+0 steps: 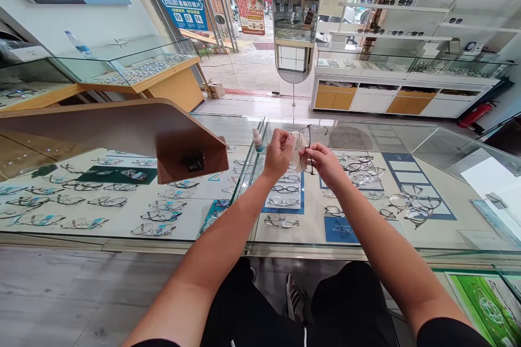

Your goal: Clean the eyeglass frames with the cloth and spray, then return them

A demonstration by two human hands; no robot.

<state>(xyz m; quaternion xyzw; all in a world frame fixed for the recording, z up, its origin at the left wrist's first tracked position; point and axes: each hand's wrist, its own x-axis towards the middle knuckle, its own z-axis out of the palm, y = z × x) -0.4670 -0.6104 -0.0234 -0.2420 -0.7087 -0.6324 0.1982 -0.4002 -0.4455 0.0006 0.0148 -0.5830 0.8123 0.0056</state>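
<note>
While pinching the glasses (pixel 304 136) in the nearly closed right hand (pixel 324 165) and bunching a pale cloth (pixel 296 147) close against them in the curled left hand (pixel 277 155), holds both above the glass bench (pixel 285 249) near a small bottle (pixel 258 141), apparently to steady the glasses without smudging.

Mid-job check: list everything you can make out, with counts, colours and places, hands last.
counter: one run, clear glass, ahead
held glasses: one pair, dark-rimmed, above counter
cloth: one, cream, beside held glasses
small bottle: one, white and teal, on counter
display glasses: many, mixed, inside counter
brown panel: one, brown, over counter's left
mirror: one, silvery, beyond counter
wall shelves: several, white, far right
sunglasses: several, dark, on wall shelves
fire extinguisher: one, red, far right
trousers: one pair, black, below
left hand: one, bare, holding cloth
right hand: one, bare, gripping held glasses
</note>
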